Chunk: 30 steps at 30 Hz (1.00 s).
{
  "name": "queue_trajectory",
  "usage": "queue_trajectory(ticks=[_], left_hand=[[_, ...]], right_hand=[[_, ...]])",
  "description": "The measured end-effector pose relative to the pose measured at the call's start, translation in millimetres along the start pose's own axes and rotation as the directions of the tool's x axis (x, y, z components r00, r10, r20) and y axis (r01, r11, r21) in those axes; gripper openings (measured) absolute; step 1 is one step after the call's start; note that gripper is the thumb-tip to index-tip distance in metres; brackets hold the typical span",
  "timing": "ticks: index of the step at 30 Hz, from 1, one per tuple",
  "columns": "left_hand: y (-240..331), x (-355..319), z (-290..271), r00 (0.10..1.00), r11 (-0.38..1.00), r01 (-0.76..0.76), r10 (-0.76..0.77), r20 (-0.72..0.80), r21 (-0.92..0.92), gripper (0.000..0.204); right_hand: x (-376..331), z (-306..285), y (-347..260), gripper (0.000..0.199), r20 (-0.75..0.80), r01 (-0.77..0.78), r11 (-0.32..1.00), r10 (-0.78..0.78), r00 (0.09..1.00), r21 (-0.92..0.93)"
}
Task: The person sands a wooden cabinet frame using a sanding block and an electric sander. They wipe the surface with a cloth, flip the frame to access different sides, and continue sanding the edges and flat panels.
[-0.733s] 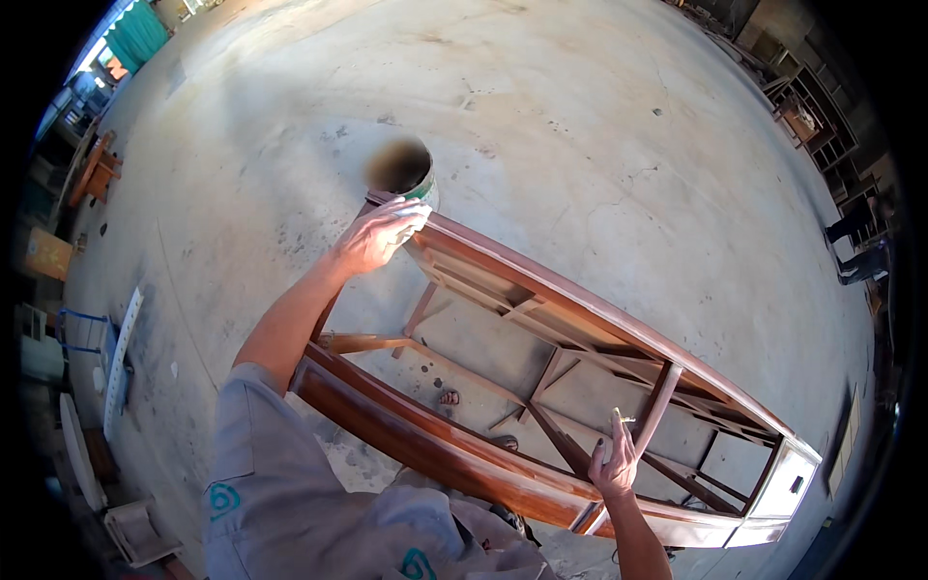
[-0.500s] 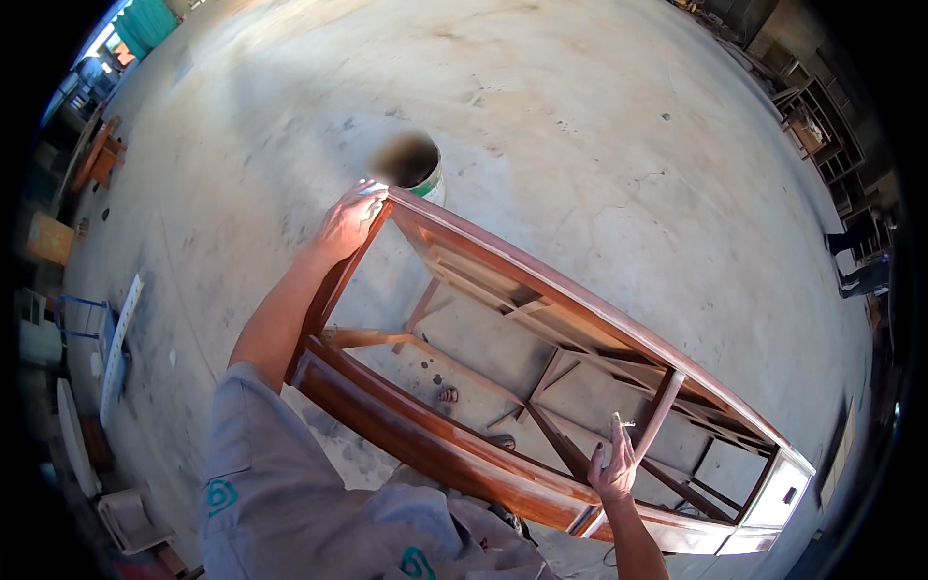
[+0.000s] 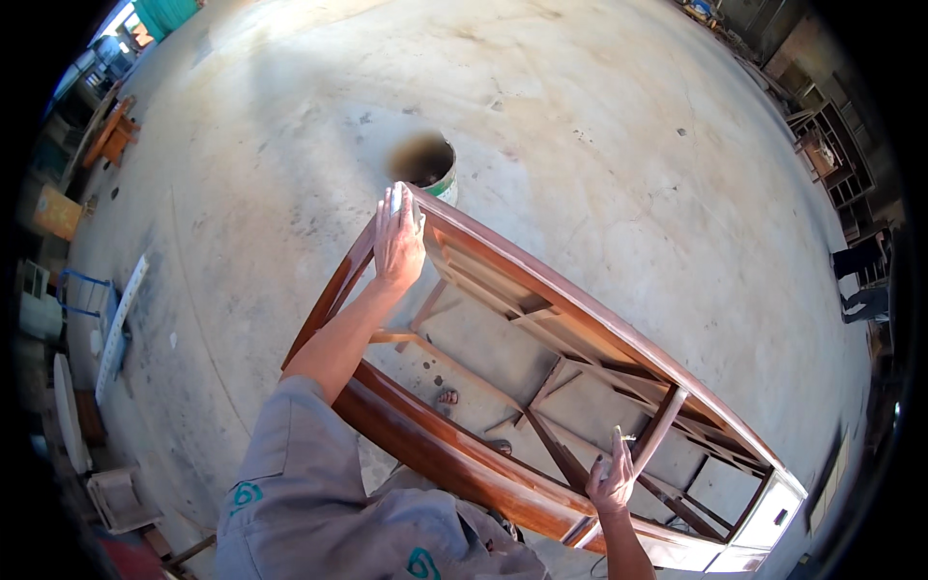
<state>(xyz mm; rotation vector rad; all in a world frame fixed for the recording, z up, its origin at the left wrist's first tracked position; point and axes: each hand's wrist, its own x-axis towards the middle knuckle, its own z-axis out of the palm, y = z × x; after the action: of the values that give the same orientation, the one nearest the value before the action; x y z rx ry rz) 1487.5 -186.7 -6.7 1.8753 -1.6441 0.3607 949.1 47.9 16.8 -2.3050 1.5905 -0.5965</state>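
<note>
A long reddish-brown wooden furniture frame (image 3: 454, 474) lies in front of me, with a curved near side and open bays. My left hand (image 3: 398, 242) is pressed over its far left corner, fingers stretched and close together. A pale edge shows between and beside these fingers; what it is cannot be made out. Near the crosspiece (image 3: 660, 430), my right hand (image 3: 612, 480) is raised with its palm partly showing. Between its fingers is a small pale stick (image 3: 627, 439), which looks like a cigarette. Dark marks show on a fingertip.
Just beyond the left corner stands an open bucket (image 3: 447, 184) with a green band. A white-faced end (image 3: 768, 512) closes the frame at right. Through the bays, a sandalled foot (image 3: 448, 396) shows. At left are a blue trolley (image 3: 87, 295) and wooden pieces; another person's legs (image 3: 863, 290) appear far right.
My left hand has moved right, from the left end's edge onto the corner and start of the far rail. The right hand stays beside the crosspiece, its fingers slightly more spread. The view has shifted a little.
</note>
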Motion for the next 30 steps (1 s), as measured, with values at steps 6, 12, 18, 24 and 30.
queue_trajectory(ticks=[6, 12, 18, 24, 30], left_hand=[[139, -66, 11, 0.988, 0.962, -0.094, 0.121, 0.091, -0.257, 0.075], [108, -53, -4, 0.868, 0.869, -0.411, 0.465, 0.172, -0.273, 0.075], [175, -70, -3, 0.884, 0.855, -0.339, 0.433, 0.179, -0.393, 0.077], [267, -79, 12, 0.684, 0.622, -0.486, 0.708, 0.176, -0.614, 0.073], [76, -28, -28, 0.879, 0.903, -0.19, 0.331, 0.342, -0.385, 0.066]], right_hand=[[2, -5, -3, 0.071, 0.037, -0.048, 0.998, 0.049, 0.998, -0.029], [1, -5, -2, 0.074, 0.0, -0.037, 0.999, 0.037, 0.999, -0.005], [4, -11, -6, 0.072, -0.03, -0.072, 0.997, 0.073, 0.997, 0.033], [5, -13, -5, 0.068, -0.032, -0.044, 0.998, 0.046, 0.998, 0.039], [6, -11, -8, 0.071, -0.087, -0.042, 0.997, 0.047, 0.995, 0.063]])
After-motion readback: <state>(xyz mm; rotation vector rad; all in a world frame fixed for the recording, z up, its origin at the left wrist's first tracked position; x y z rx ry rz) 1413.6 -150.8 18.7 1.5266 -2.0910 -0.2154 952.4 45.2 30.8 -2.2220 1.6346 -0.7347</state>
